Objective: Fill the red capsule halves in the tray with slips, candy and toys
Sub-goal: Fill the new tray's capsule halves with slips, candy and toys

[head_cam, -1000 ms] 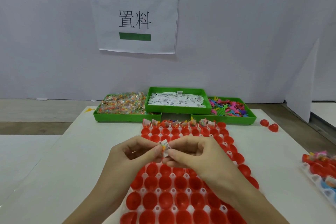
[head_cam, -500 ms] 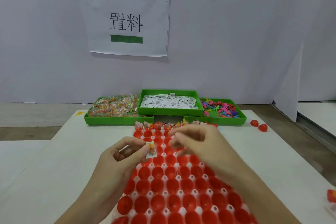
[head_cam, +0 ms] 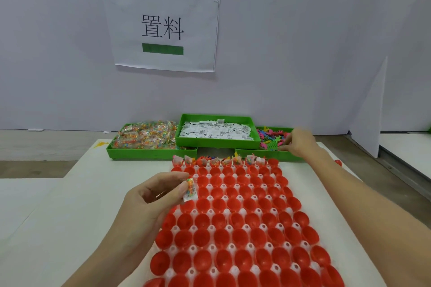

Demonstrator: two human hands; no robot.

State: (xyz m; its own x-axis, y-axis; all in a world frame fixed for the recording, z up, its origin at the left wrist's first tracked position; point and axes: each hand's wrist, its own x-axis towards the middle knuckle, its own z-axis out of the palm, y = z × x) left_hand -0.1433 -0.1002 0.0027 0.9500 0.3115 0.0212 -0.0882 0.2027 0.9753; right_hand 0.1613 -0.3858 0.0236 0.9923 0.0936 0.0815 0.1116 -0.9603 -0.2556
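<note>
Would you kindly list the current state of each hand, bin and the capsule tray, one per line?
Left hand: pinches a candy packet with slip above the capsule tray.
Right hand: reaching into the toy bin, fingers among the toys.
Candy bin: heaped full.
Slip bin: full of white slips.
Capsule tray: far row mostly filled; nearer red halves empty.

The left hand [head_cam: 149, 196] is hovering at the centre left of the frame with its palm turned inward, its fingers curling and its thumb and fingertips pinching a small packet. The right arm is stretching diagonally from the lower right toward the upper right. The right hand [head_cam: 300, 142] is reaching palm down, slightly blurred, its fingers bending downward at the tips.
</note>
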